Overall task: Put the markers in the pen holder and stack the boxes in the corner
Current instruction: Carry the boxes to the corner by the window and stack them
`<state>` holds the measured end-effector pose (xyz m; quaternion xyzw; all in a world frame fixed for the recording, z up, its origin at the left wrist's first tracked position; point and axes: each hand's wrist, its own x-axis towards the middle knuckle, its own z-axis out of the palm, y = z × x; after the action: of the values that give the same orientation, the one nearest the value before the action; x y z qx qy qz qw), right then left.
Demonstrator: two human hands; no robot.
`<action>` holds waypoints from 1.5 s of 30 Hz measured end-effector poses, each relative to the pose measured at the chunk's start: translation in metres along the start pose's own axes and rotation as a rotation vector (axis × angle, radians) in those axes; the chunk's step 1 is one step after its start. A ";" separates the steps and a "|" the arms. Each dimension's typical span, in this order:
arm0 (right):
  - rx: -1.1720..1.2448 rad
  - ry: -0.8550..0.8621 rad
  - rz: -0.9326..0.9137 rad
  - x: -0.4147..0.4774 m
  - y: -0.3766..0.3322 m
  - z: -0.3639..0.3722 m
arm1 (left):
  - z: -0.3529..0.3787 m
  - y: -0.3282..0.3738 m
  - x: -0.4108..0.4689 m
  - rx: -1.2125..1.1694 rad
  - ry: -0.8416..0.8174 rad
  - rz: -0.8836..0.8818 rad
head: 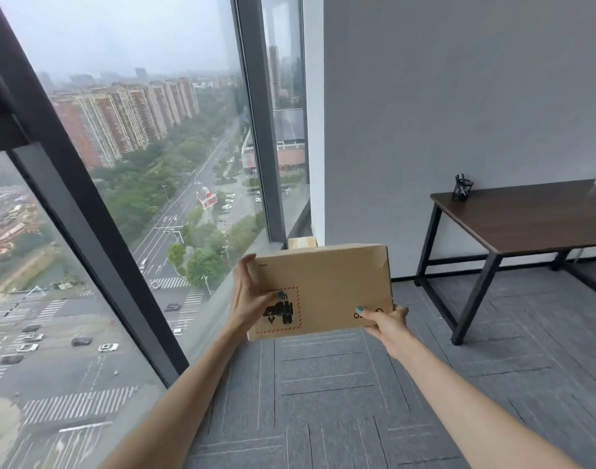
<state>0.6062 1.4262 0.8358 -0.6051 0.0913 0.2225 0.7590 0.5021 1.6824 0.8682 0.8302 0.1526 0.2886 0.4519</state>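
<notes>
**Box carried toward the room corner; one box already in place there**

Handling. Both hands are clamped on one cardboard box point(323, 292), held out at arm's length above the carpet floor point(323, 384). The left hand point(249, 299) presses flat against the box's left edge, thumb laid across the printed label. The right hand point(386, 321) grips the lower right corner, thumb on top and fingers beneath. This opposed two-sided hold is judged to suit a wide, flat carton: it keeps the face level and leaves the underside free for setting down.

Position. The box hangs in the air in front of the corner where the window point(137, 198) meets the grey wall point(459, 113). It touches nothing but the hands. Directly behind its top edge, the upper part of a second box point(301, 242) shows, seated in that corner. The held box is therefore judged to be on approach for stacking upon it.

Count.
- Boxes: two visible, one held and one in the corner.
- Pen holder point(462, 190): one, near the back left corner of the table point(526, 225), with dark items standing in it; their number cannot be told.
- Loose markers: none discernible.
</notes>
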 end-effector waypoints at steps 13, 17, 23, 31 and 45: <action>-0.083 -0.148 0.013 0.278 -0.094 0.119 | 0.042 -0.077 0.239 0.036 0.169 -0.080; -0.089 -0.187 0.029 0.344 -0.100 0.153 | 0.049 -0.106 0.296 0.072 0.177 -0.090; -0.126 -0.179 0.050 0.454 -0.102 0.211 | 0.063 -0.169 0.399 0.112 0.188 -0.137; -0.131 -0.103 0.069 0.603 -0.101 0.294 | 0.079 -0.275 0.550 0.111 0.124 -0.153; -0.147 -0.045 0.153 0.860 -0.101 0.353 | 0.176 -0.414 0.756 0.074 0.050 -0.206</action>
<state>1.3663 1.9428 0.6624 -0.6452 0.1036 0.2994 0.6952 1.2084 2.1808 0.7041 0.8189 0.2588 0.2553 0.4441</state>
